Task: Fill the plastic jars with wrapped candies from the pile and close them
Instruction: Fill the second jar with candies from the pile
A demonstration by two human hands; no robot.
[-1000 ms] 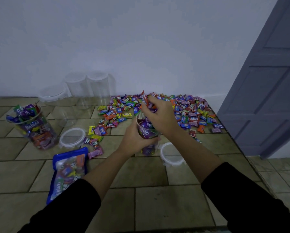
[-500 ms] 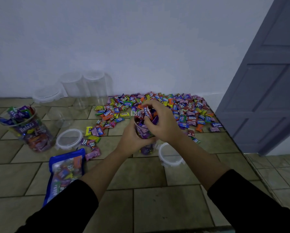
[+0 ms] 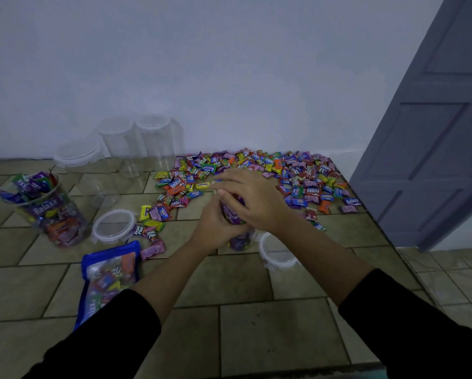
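Observation:
A clear plastic jar [image 3: 239, 241], packed with mostly purple wrapped candies, stands on the tiled counter at the centre. My left hand [image 3: 214, 224] grips its left side. My right hand [image 3: 255, 201] lies over the jar's mouth with fingers stretched out flat, pressing on the candies and hiding the rim. The pile of colourful wrapped candies [image 3: 297, 176] spreads behind and to the right of the jar. A loose clear lid [image 3: 280, 255] lies just right of the jar's base.
At the far left stands a full open jar [image 3: 51, 214] with a second lid [image 3: 114, 226] beside it. Three empty lidded jars [image 3: 120, 143] line the back wall. A blue candy bag [image 3: 109, 272] lies front left. The counter edge and a grey door [image 3: 434, 138] are on the right.
My right hand brought candies from the pile to the jar's mouth, then flattened over the top. My left hand kept its grip on the jar.

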